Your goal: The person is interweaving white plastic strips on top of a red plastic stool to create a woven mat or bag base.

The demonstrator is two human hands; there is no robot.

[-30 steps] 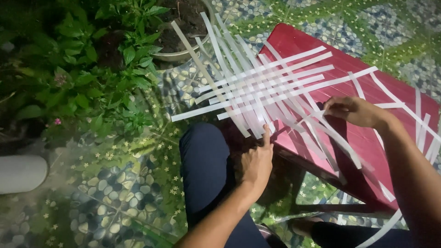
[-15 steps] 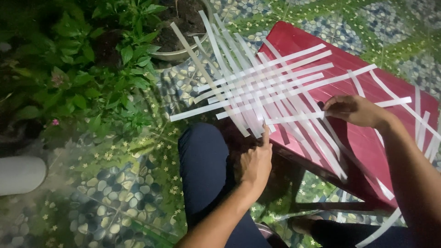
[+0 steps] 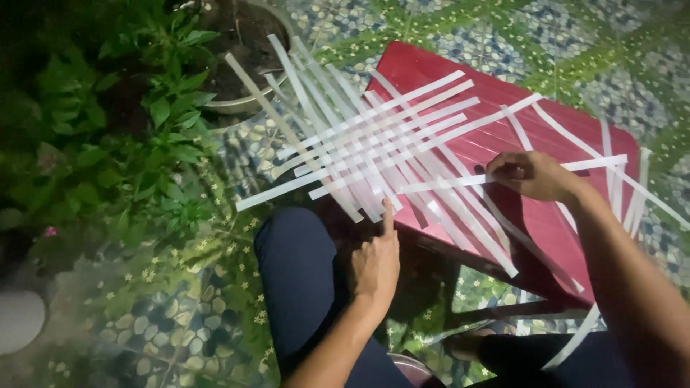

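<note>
Pinching one white strip (image 3: pixel 460 179) in my right hand (image 3: pixel 532 174); left hand (image 3: pixel 375 262) forefinger is pinning the woven strips (image 3: pixel 359 144) so they stay aligned.

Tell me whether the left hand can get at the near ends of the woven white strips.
Probably yes: the left hand already has its index finger up against the woven white strips at the red table edge, nothing between.
</note>
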